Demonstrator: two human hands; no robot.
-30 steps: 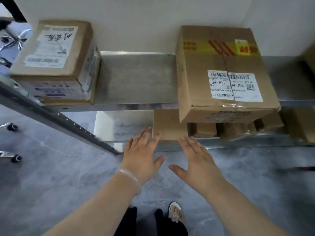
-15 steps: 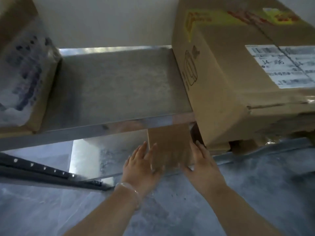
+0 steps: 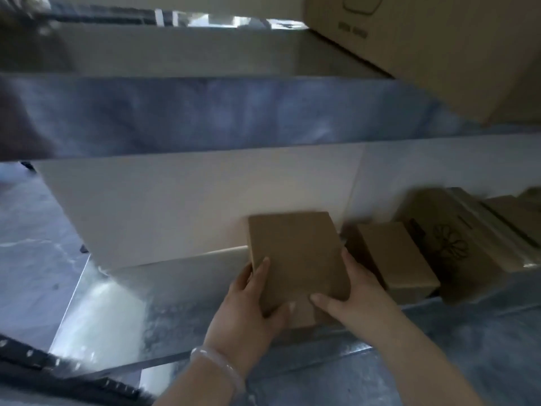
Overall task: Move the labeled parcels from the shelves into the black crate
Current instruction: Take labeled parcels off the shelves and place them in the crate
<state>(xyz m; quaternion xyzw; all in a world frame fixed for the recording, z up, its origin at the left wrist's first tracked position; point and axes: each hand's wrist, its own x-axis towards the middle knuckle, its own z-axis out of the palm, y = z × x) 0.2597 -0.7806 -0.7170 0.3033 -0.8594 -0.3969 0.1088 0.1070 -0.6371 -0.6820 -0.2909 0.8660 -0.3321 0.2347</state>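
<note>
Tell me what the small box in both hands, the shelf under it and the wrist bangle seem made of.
Small box: plain brown cardboard, matte, with folded edges and no gloss.
Shelf: looks like sheet metal, probably galvanised steel; grey and mottled, with a bright sheen.
Bangle on the left wrist: pale, translucent and glossy; it could be jade, glass or plastic, and the picture does not show which.

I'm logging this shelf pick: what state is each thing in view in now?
small brown box: gripped on both sides, at the front of the lower shelf.
left hand: grips its left side.
right hand: grips its right side.
neighbouring box: closed, flat on that shelf.
flower-print box: closed, on that shelf.
large box: on the upper shelf.
</note>
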